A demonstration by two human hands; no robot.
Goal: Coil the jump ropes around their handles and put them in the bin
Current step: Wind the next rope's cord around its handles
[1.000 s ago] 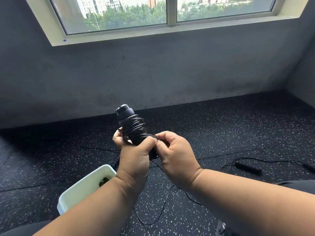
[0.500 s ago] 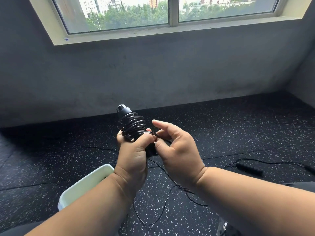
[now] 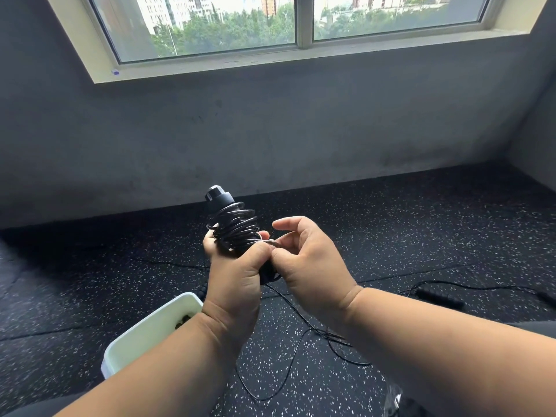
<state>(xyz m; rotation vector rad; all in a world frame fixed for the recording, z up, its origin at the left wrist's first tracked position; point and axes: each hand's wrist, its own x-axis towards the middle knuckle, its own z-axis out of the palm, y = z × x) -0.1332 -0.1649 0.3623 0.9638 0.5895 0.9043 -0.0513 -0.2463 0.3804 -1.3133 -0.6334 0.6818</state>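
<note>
My left hand (image 3: 237, 275) grips the black jump-rope handles (image 3: 221, 201), held upright in front of me with thin black cord (image 3: 236, 227) coiled around them. Close beside it on the right, my right hand (image 3: 310, 260) pinches the cord near the coil, its other fingers curled and lifted. Loose cord (image 3: 301, 341) trails down from the hands onto the floor. A white bin (image 3: 150, 332) stands low on the left, partly hidden by my left forearm. A second jump rope (image 3: 436, 296) lies uncoiled on the floor at the right.
The floor is black rubber matting with white speckles (image 3: 391, 230). A grey wall (image 3: 270, 130) with a window above runs across the back, and a side wall closes the right corner. My knees show at the bottom edges.
My right hand has opened its upper fingers and come round the right side of the handles with the cord. The hands and handles have risen slightly, and another turn lies on the coil.
</note>
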